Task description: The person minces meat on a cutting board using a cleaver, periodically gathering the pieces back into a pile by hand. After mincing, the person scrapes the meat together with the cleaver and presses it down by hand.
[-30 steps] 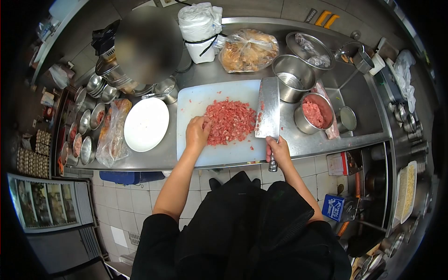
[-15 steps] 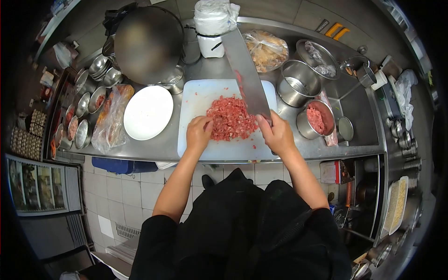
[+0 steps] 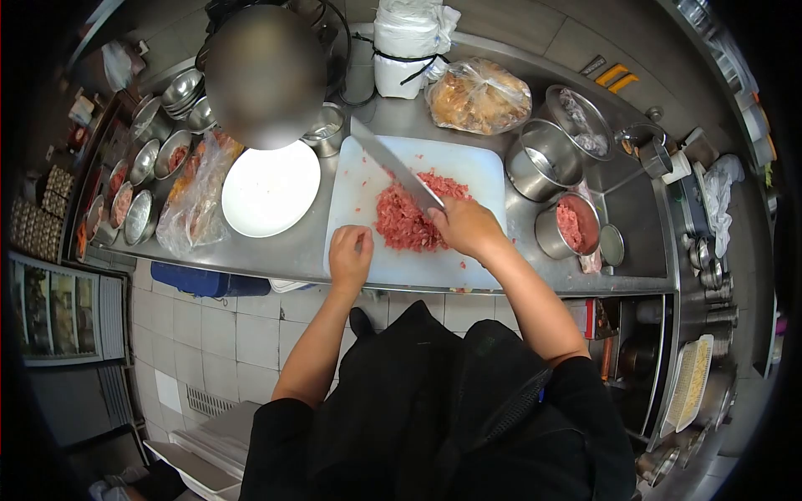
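My right hand (image 3: pixel 466 225) is wrapped around the handle of a large, broad-bladed kitchen knife (image 3: pixel 393 164). The blade slants up and left across a heap of chopped raw red meat (image 3: pixel 405 219), its far end over the upper left of the board. Part of the heap is hidden behind the blade and my right hand. The meat sits on a white cutting board (image 3: pixel 355 188), with small bits scattered around it. My left hand (image 3: pixel 351 252) is curled over the board's lower left, apart from the meat, and nothing shows in its fingers.
Left of the board are a white oval plate (image 3: pixel 271 190), a plastic bag of food (image 3: pixel 194 209) and several metal bowls (image 3: pixel 144 160). To the right stand a metal pot (image 3: pixel 543 159) and a pot of minced meat (image 3: pixel 568 225). A bag of brownish food (image 3: pixel 479 96) lies behind.
The knife has swung left and turned, its edge now over the heap. My right hand has moved left onto the meat's right side. My left hand has drawn back from the meat.
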Motion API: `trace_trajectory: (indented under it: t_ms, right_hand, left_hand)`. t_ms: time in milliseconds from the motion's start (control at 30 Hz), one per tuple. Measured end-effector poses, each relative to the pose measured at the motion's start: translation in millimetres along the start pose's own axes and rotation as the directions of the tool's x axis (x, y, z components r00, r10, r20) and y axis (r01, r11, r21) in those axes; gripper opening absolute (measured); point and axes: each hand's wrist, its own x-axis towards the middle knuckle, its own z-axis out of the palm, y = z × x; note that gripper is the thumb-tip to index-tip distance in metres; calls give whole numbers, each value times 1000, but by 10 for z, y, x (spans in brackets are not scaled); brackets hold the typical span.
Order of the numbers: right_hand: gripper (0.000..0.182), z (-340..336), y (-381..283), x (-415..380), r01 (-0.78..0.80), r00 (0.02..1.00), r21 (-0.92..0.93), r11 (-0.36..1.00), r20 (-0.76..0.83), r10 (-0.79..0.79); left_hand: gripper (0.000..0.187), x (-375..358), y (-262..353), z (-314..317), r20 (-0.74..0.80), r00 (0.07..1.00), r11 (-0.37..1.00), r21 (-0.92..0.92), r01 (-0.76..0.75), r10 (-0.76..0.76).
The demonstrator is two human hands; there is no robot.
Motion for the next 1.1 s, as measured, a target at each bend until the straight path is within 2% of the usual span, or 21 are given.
trace_trajectory:
  t_ms: [100,133,267,333,367,433,467,500,567,600,733,800,833,933,1033,1100]
  right_hand:
    - [39,264,75,31,-79,996,30,996,-40,81]
    - [39,340,71,75,-205,968,-19,979,144,205]
    - [39,256,167,94,-148,971,-5,989,190,146]
    - [40,77,76,-7,-45,999,9,999,1,45]
    - [40,109,73,-31,-47,999,8,999,9,46]
    - [40,179,30,-73,-149,987,130,980,71,141]
    - [40,436,133,7,-182,968,-4,983,174,179]
    - [40,380,115,4,-181,969,-4,983,172,179]
    - [40,261,69,6,-241,924,35,970,315,218]
    - [39,265,69,-23,-119,975,-27,993,185,122]
    - [39,55,-53,-136,-64,993,-55,996,95,69]
    - [41,-36,-167,-219,-23,1000,57,998,15,22]
    - [41,87,-157,-208,-21,1000,57,998,15,20]
    - [40,532,-18,-66,12,977,-115,993,213,13]
    - [40,360,5,-8,59,974,-95,994,224,-36]
    - [40,166,-96,-79,24,982,-67,997,187,-11]
  left_hand:
    - [7,5,9,5,23,1000,1000,-3,11,-11]
    - [7,-6,-1,11,22,1000,1000,-10,9,-9]
    - [6,15,-15,-10,21,999,999,-2,-34,34]
    - [6,-1,3,9,24,999,999,-20,-26,27]
    - [5,-5,9,10,23,999,1000,1,-26,26]
    - [5,21,-4,1,16,999,999,26,-33,33]
    - [5,18,-4,6,16,999,999,16,-31,31]
    - [6,13,2,11,18,999,1000,7,-29,29]
    - [6,12,-22,8,3,999,999,12,-34,34]
    - [7,10,-24,8,-5,999,999,14,-39,39]
    - [8,-11,-44,9,-54,998,1000,-24,-9,7]
    - [7,4,-30,-3,-48,999,1000,-26,14,-15]
    - [7,7,-27,-3,-49,999,1000,-25,14,-15]
    - [7,-13,-33,-2,-58,998,999,-21,32,-33]
    - [7,-25,-57,-12,-50,999,1000,-17,14,-15]
    - [6,-10,-39,-3,-60,998,999,-33,17,-19]
